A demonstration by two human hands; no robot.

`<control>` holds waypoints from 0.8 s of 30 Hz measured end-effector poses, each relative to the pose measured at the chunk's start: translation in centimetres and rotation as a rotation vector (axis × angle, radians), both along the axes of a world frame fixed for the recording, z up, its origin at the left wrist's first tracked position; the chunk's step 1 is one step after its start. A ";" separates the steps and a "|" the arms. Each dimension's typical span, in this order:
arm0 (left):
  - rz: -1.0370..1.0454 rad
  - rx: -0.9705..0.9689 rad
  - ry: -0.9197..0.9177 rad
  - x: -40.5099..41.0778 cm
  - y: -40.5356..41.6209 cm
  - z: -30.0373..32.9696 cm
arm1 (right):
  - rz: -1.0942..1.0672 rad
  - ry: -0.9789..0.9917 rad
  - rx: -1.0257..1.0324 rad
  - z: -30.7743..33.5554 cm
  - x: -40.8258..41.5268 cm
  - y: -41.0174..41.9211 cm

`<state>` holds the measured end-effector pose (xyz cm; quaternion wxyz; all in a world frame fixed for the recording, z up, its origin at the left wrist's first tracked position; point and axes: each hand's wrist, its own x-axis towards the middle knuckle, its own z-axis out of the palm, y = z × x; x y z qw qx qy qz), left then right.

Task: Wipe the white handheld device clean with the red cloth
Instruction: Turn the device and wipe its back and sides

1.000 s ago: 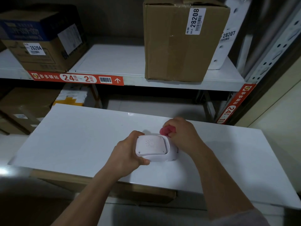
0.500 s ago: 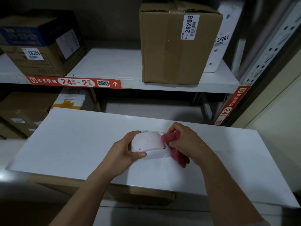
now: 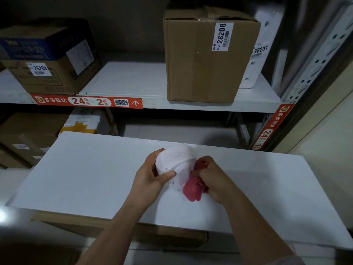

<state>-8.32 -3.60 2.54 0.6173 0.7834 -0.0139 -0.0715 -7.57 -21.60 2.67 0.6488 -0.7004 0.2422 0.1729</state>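
The white handheld device (image 3: 176,161) is tilted up off the white table (image 3: 86,178), its dotted speaker face toward me. My left hand (image 3: 150,176) grips its left side, thumb across the lower front edge. The red cloth (image 3: 193,189) is bunched against the device's lower right side. My right hand (image 3: 212,178) holds the cloth with curled fingers and presses it to the device. Part of the cloth is hidden under that hand.
Behind the table stands a metal shelf (image 3: 133,81) with a tall cardboard box (image 3: 202,60) labelled 28208 and a lower box (image 3: 47,60) labelled 26204 at the left. More boxes (image 3: 28,134) sit on the lower shelf. A slanted upright (image 3: 317,60) runs at the right.
My left hand has tipped the device up from lying flat on the table. My right hand has moved the red cloth from the far side round to its lower right side.
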 end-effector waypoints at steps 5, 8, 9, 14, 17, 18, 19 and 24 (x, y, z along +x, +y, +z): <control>0.024 0.041 -0.034 -0.1 -0.9 0.0 | -0.066 -0.044 -0.085 1.1 -0.3 -1.5; 0.030 0.060 -0.050 -0.1 -1.0 0.1 | -0.031 -0.152 -0.105 2.7 -0.5 -2.6; 0.028 0.069 -0.051 -0.2 -1.1 0.1 | 0.003 -0.215 -0.094 3.2 -0.6 -2.8; 0.023 0.089 -0.059 -0.3 -1.5 0.5 | 0.157 -0.437 -0.292 3.8 -1.2 -2.2; 0.016 0.086 -0.052 -0.3 -1.4 0.5 | 0.158 -0.439 -0.443 2.0 -1.4 -1.9; 0.008 0.095 -0.052 -0.4 -1.4 0.6 | 0.153 -0.423 -0.475 1.4 -1.6 -2.0; 0.002 0.102 -0.052 -0.4 -1.4 0.5 | 0.146 -0.395 -0.486 1.1 -1.6 -2.2; 0.001 0.073 -0.037 -0.2 -1.0 0.3 | 0.075 -0.371 -0.313 2.0 -0.9 -2.5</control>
